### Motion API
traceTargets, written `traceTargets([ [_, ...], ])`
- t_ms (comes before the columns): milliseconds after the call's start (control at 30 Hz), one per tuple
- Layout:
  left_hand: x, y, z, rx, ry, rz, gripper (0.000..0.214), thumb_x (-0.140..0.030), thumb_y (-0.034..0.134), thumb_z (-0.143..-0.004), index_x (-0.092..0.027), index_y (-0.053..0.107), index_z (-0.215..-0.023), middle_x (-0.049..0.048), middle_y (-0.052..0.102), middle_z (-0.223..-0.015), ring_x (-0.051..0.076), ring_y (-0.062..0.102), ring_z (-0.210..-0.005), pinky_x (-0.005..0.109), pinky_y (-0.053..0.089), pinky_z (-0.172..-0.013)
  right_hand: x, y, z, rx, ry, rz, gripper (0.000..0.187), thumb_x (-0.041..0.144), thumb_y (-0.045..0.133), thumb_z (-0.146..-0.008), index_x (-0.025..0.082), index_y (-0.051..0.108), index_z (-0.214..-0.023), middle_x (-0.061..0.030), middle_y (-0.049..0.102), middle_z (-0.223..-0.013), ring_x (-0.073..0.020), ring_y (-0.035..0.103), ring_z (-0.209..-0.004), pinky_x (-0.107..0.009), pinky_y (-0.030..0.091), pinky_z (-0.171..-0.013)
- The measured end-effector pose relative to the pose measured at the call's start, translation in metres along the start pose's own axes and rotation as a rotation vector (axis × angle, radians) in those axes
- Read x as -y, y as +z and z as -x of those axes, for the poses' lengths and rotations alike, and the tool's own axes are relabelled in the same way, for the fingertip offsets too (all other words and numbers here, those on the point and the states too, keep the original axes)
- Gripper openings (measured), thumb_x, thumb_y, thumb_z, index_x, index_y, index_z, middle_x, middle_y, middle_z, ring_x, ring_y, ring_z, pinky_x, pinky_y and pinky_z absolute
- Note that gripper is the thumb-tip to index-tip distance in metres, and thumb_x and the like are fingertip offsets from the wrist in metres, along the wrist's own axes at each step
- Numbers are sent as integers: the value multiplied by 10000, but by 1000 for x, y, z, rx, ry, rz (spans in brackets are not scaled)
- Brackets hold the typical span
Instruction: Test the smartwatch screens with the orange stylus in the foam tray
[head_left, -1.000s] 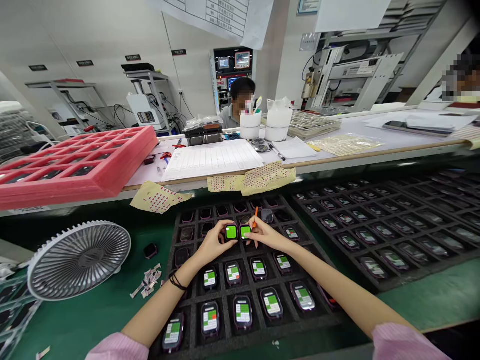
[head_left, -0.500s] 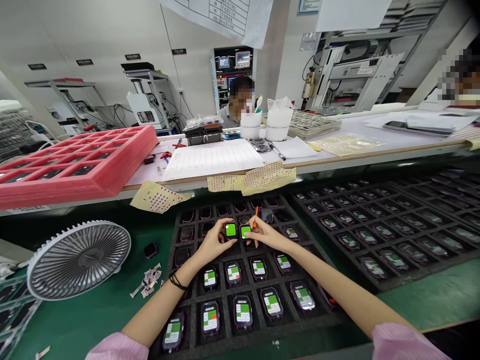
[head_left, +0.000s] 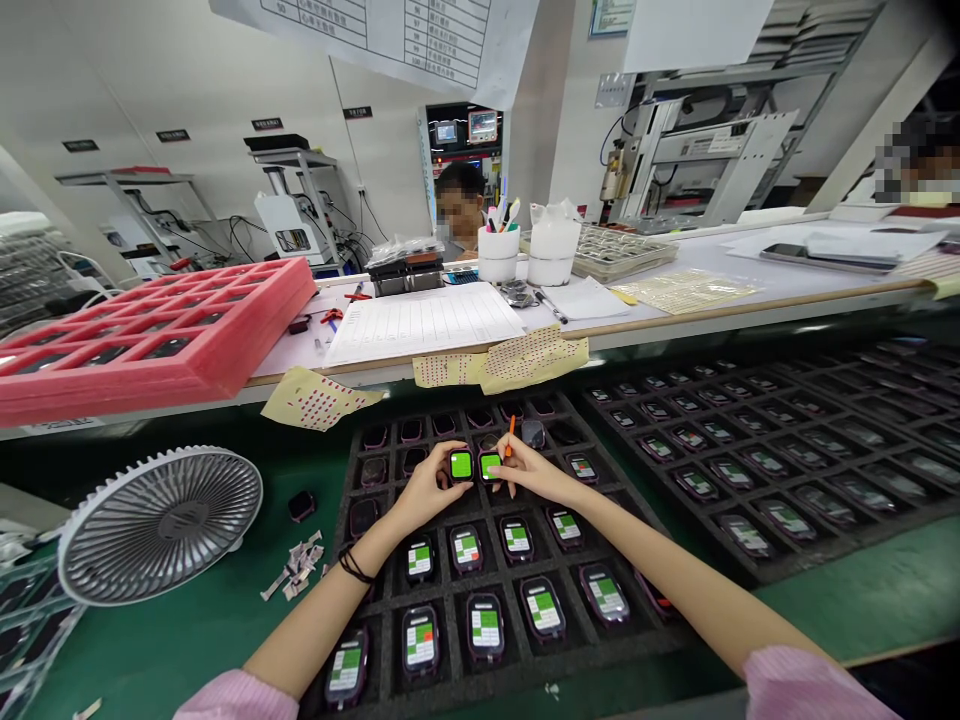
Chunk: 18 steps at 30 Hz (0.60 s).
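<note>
A black foam tray (head_left: 386, 660) with square pockets lies on the green belt before me, holding several small watch bodies with lit screens. My left hand (head_left: 426, 487) pinches one watch body with a bright green screen (head_left: 460, 465) over the tray's middle rows. My right hand (head_left: 529, 470) grips a second green-screened watch body (head_left: 490, 465) right beside it and also holds a thin orange stick (head_left: 511, 436) that points upward. The two devices sit side by side, almost touching.
A white fan (head_left: 160, 520) lies on the belt at left, with a loose watch body (head_left: 301, 505) and paper scraps (head_left: 294, 572) near it. More black trays (head_left: 757, 450) stretch right. Behind, a shelf holds a pink foam tray (head_left: 225, 345), papers and white cups; two other people sit beyond.
Both hands hold the same pose with the two watch bodies. Only the camera has tipped slightly, shifting the background.
</note>
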<state>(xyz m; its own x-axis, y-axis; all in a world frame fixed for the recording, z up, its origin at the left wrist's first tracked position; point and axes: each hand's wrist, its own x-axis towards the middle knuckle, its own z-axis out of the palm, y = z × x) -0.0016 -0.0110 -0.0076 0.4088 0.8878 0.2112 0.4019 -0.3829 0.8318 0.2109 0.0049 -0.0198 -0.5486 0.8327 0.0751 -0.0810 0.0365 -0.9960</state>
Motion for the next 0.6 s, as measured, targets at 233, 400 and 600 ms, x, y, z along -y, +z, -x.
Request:
traceTargets([
  [233, -2, 0, 1, 18, 14, -29, 448, -255, 652, -747, -188, 467, -1149, 22, 594, -879, 108, 510, -630, 213, 413, -545, 0, 0, 1, 4, 5, 21, 417, 458, 666, -737, 232, 324, -812, 63, 508, -708, -117, 626, -599, -179, 432, -411],
  [400, 0, 0, 2, 32, 24, -51, 456, -265, 654, -750, -203, 468, -1162, 36, 605, -957, 108, 518, -635, 215, 412, -546, 3, 1, 3, 6, 18, 79, 404, 462, 655, -747, 234, 329, -815, 60, 503, -715, -116, 616, -606, -188, 432, -427],
  [600, -2, 0, 2, 45, 27, -75, 469, -274, 660, -747, -207, 471, -1170, 41, 607, -992, 105, 521, -628, 214, 409, -547, 10, 4, 7, 22, 27, 196, 360, 477, 620, -774, 229, 361, -809, 54, 507, -681, -125, 591, -610, -220, 448, -475],
])
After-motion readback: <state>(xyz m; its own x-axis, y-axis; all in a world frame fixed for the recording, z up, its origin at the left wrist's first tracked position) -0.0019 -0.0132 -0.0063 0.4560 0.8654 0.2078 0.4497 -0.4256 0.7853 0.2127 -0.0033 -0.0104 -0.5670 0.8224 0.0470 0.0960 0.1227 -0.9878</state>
